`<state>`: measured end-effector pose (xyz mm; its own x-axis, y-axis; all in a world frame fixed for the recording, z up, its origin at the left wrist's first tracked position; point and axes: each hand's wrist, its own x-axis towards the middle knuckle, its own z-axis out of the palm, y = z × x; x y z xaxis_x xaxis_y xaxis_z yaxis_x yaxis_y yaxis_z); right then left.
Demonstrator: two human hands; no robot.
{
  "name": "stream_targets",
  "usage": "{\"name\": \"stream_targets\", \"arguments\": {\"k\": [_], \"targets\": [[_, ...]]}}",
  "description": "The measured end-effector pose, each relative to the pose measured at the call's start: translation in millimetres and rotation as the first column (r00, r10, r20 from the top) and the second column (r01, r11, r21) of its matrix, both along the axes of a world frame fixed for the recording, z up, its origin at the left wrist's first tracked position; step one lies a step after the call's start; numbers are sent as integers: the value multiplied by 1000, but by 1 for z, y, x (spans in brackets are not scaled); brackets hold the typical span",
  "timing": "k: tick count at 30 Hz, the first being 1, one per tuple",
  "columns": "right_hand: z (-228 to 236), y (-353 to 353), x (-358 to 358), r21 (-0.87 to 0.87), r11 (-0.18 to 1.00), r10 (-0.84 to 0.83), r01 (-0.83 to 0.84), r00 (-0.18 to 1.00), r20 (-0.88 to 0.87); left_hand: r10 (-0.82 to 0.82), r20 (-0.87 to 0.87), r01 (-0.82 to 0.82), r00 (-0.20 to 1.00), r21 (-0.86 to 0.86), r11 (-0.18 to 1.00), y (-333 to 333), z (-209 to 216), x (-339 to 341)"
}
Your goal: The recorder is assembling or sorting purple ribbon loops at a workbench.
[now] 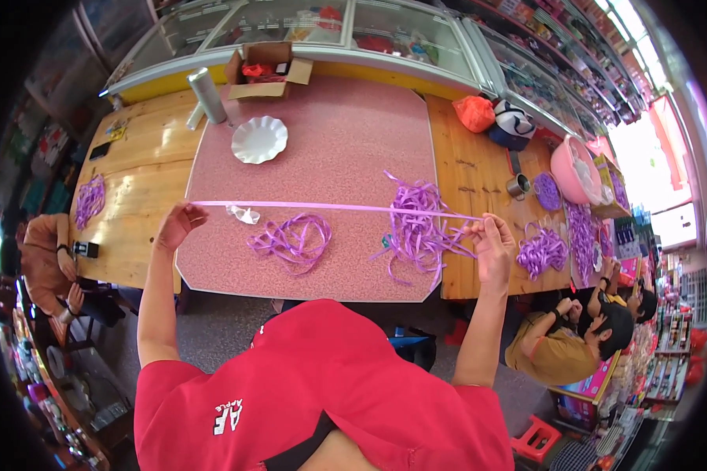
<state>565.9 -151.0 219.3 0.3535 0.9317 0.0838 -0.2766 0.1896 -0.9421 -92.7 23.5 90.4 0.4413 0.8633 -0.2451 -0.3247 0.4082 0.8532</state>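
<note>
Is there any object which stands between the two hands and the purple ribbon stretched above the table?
Nothing visible does: the left hand and the right hand both hold the stretched ribbon directly. Toward the right, it passes over the tangled ribbon pile; whether they touch, I cannot tell.

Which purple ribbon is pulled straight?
The flat purple ribbon strip between the left hand and right hand; the others lie in loose, curling heaps.

The person wears a bright red short-sleeved shirt [369, 377] with white lettering [228, 418] printed on its left front. Black trim [305, 447] shows inside the V-shaped neckline. The forearms [158, 310], left hand [181, 226] and right hand [493, 245] are bare
</note>
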Motion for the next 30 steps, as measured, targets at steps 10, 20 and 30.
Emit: {"name": "stream_targets", "arguments": {"k": [10, 20, 30], "targets": [[35, -6, -59, 95, 995, -33, 33, 999, -10, 329, 865, 12, 379, -360, 933, 32, -37, 111], [61, -29, -64, 210, 955, -255, 207, 939, 231, 266, 561, -120, 784, -284, 951, 25, 3, 188], [8, -55, 50, 139, 890, -415, 434, 898, -145, 525, 531, -361, 665, -386, 849, 14, 33, 203]]}}
